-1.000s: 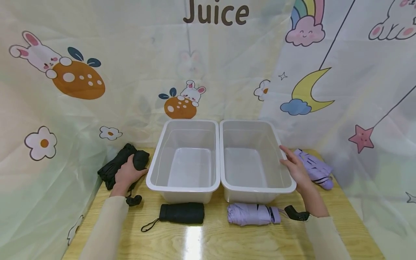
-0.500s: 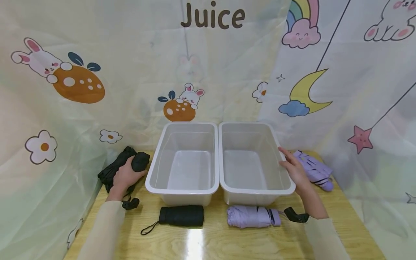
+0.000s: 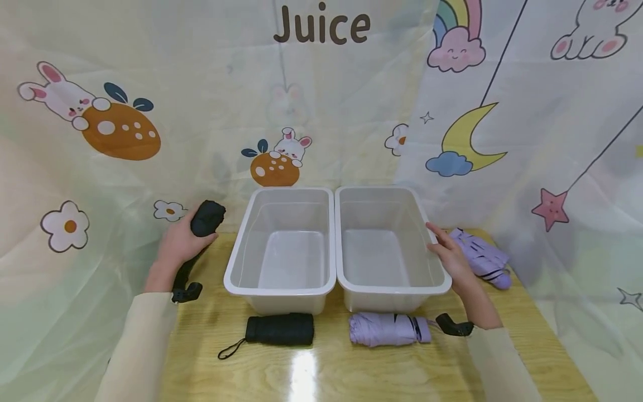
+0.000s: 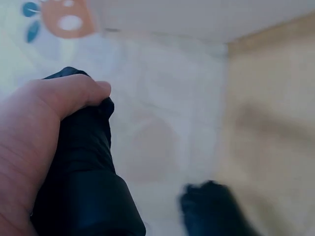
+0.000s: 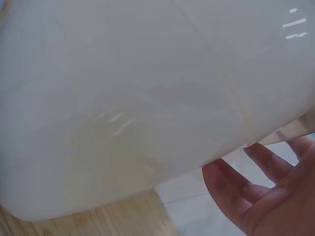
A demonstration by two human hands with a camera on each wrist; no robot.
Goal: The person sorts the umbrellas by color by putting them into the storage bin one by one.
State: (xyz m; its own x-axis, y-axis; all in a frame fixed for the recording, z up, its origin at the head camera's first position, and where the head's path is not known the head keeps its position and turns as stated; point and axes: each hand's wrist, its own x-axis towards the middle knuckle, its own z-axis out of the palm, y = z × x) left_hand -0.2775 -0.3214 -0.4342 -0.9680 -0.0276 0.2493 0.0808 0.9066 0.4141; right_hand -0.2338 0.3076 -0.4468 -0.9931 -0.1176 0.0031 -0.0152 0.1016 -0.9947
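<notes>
Left wrist has the left hand (image 4: 29, 132) gripping a black umbrella (image 4: 86, 147), while head adds the right hand (image 3: 455, 262), fingers extended, touching the right tub (image 3: 387, 302)!

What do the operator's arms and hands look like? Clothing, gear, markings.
Plain cream long sleeves, no print visible: left sleeve, right sleeve. The left hand and right hand are bare, no gloves. By each cuff's inner side is a small black bent fitting: left fitting, right fitting. I can't make out any cables.
</notes>
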